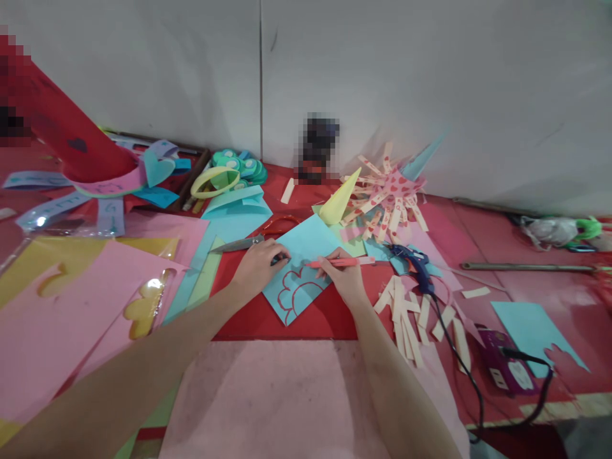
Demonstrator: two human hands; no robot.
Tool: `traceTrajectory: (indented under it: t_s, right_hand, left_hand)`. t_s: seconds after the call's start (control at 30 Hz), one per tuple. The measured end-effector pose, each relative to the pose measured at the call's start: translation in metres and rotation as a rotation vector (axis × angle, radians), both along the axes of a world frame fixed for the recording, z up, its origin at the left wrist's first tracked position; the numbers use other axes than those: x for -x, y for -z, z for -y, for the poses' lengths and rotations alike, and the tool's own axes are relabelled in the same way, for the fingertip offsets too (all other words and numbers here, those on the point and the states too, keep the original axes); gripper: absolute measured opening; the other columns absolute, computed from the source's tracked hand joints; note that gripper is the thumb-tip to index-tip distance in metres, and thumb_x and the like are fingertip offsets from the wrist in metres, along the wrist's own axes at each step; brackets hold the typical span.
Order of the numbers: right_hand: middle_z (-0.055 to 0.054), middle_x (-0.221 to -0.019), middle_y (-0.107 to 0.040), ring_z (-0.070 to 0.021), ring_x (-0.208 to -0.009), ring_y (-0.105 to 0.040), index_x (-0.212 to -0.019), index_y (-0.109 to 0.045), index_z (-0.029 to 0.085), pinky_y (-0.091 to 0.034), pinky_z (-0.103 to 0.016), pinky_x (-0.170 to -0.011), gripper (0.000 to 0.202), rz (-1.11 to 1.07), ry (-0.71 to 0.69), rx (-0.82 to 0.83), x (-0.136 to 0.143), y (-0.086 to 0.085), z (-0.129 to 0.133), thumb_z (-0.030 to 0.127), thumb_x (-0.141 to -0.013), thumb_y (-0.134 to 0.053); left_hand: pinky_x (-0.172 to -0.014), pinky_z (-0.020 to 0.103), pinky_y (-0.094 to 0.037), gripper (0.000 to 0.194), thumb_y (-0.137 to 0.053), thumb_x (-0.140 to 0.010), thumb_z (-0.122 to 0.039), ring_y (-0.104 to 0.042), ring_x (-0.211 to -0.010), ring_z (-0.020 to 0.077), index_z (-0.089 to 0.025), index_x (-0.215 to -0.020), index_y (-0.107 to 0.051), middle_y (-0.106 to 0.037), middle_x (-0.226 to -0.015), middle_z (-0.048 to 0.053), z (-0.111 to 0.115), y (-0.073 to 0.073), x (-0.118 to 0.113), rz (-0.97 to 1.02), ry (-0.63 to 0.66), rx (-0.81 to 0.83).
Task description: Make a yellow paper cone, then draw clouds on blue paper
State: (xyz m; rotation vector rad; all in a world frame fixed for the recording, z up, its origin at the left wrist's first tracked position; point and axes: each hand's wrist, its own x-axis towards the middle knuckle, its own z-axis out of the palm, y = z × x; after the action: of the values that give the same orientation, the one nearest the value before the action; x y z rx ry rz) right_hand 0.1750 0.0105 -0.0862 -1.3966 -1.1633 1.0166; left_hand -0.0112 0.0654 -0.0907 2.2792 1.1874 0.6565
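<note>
A light blue sheet (313, 245) lies turned at an angle on red paper (239, 319). Red scalloped and curved lines are drawn on its lower part. My right hand (340, 274) is closed around a red pen (347, 262), whose tip is near the top of the drawing. My left hand (262, 264) rests at the sheet's left edge, fingers curled round a small dark object I cannot make out. Scissors with grey blades (236, 245) and red handles lie behind my left hand.
A blue glue gun (415, 262) with a black cord lies right, beside cream paper strips (404, 322) and a purple box (507, 363). A yellow cone (339, 199) and a spiky pink paper piece (400, 185) stand behind. Pink sheets (62, 306) and a red cone (81, 137) are left.
</note>
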Motion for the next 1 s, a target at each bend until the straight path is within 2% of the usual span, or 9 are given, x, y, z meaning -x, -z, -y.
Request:
traceTrajectory:
  t_s: [0.23, 0.53, 0.8, 1.0]
  right_hand:
    - [0.003, -0.045, -0.059, -0.0121, -0.043, -0.055, -0.059, -0.044, 0.021, -0.04, -0.023, -0.048, 0.027, 0.055, -0.045, 0.019, 0.0018, 0.0019, 0.0018, 0.038, -0.072, -0.061]
    - [0.004, -0.045, -0.059, -0.0111, -0.042, -0.054, -0.059, -0.044, 0.021, -0.039, -0.021, -0.044, 0.027, -0.006, -0.102, 0.07, 0.0029, 0.0046, 0.0016, 0.037, -0.071, -0.062]
    - [0.003, -0.046, -0.059, -0.0121, -0.045, -0.056, -0.059, -0.044, 0.021, -0.041, -0.023, -0.048, 0.026, 0.084, -0.039, 0.02, 0.0027, 0.0046, 0.0015, 0.037, -0.073, -0.06]
    - [0.003, -0.046, -0.059, -0.0134, -0.045, -0.057, -0.06, -0.044, 0.022, -0.04, -0.023, -0.045, 0.027, 0.053, -0.092, 0.066, 0.0026, 0.0044, 0.0021, 0.039, -0.072, -0.06]
  left_hand:
    - [-0.064, 0.025, -0.039, 0.007, -0.054, -0.077, -0.019, -0.051, -0.068, 0.0126, -0.02, -0.079, -0.06, -0.055, -0.076, 0.0, 0.0001, -0.0009, 0.0002, -0.011, 0.005, -0.014]
    - [-0.064, 0.025, -0.039, 0.007, -0.053, -0.077, -0.018, -0.051, -0.068, 0.012, -0.019, -0.079, -0.06, -0.055, -0.076, 0.0, 0.0002, -0.0004, -0.0001, -0.001, 0.006, -0.011]
    - [-0.064, 0.025, -0.039, 0.007, -0.054, -0.077, -0.019, -0.051, -0.068, 0.012, -0.019, -0.079, -0.06, -0.056, -0.078, 0.0, -0.0004, 0.0006, 0.0003, 0.002, 0.007, -0.001]
    - [-0.063, 0.025, -0.039, 0.007, -0.054, -0.076, -0.018, -0.051, -0.068, 0.0122, -0.019, -0.079, -0.06, -0.056, -0.077, 0.0, 0.0, -0.0004, 0.0001, -0.008, 0.002, -0.008]
